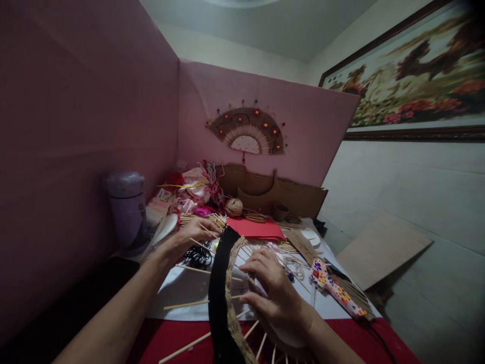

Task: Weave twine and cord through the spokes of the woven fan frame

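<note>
A half-made craft fan point(220, 288) stands on its side over the table, with thin wooden sticks spreading out from a curved black band edged by a braided tan cord point(232, 283). My right hand point(269, 283) grips the pale half-round base at the fan's inner side, thumb below and fingers over it. At the far end of the black band, my left hand point(199, 233) has its fingertips closed at the fan's edge among the sticks. What exactly lies between those fingertips is too small to make out. Behind the sticks lies a bundle of black cord point(197, 257).
Red paper point(255, 228), a ball of twine point(234, 207) and cardboard pieces point(299, 194) lie at the back. A flower-patterned glue gun point(337, 290) rests on the right. On the left stands a purple canister point(127, 212). A finished fan point(250, 126) hangs on the pink partition.
</note>
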The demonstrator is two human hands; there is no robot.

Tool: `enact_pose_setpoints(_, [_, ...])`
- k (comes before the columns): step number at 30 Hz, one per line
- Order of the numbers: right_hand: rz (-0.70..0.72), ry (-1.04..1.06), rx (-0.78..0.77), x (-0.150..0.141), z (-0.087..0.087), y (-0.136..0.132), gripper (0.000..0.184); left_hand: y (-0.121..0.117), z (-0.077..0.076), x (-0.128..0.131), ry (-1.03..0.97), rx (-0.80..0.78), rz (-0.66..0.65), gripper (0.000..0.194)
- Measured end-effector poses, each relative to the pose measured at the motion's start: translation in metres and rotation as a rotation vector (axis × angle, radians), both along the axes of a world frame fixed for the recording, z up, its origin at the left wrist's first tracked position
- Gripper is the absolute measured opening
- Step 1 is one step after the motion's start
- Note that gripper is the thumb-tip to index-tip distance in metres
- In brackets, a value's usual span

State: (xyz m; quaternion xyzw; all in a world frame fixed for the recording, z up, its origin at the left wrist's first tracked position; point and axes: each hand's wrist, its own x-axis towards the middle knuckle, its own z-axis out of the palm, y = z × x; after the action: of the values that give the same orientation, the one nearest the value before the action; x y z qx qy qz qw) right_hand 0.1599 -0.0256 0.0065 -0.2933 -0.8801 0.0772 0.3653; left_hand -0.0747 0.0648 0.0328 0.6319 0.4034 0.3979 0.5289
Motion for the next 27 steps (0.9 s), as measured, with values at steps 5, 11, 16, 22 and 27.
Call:
enact_pose_setpoints(5, [-0.012, -0.001, 0.001, 0.0003, -0.0005, -0.0005, 0.035, -0.0044, 0.0051, 0.0005, 0.049, 0.031, -0.028, 0.017])
enact_pose_setpoints(11, [0.011, 0.006, 0.011, -0.0001, -0.0013, 0.0016, 0.035, -0.0021, 0.0011, -0.0013, 0.09, 0.041, -0.098, 0.019])
enact_pose_setpoints(16, [-0.009, -0.001, -0.014, -0.0001, 0.0, 0.0, 0.035, -0.0017, -0.0006, -0.0021, 0.088, 0.047, -0.137, 0.021])
enact_pose_setpoints(22, [-0.019, -0.005, -0.015, 0.0004, -0.0013, -0.0007, 0.036, -0.0014, 0.0031, -0.0036, 0.092, 0.073, -0.127, 0.023])
enact_pose_setpoints(27, [-0.017, -0.009, -0.002, -0.0008, -0.0004, -0.001, 0.037, 0.0015, -0.0014, -0.006, 0.078, 0.064, -0.182, 0.022])
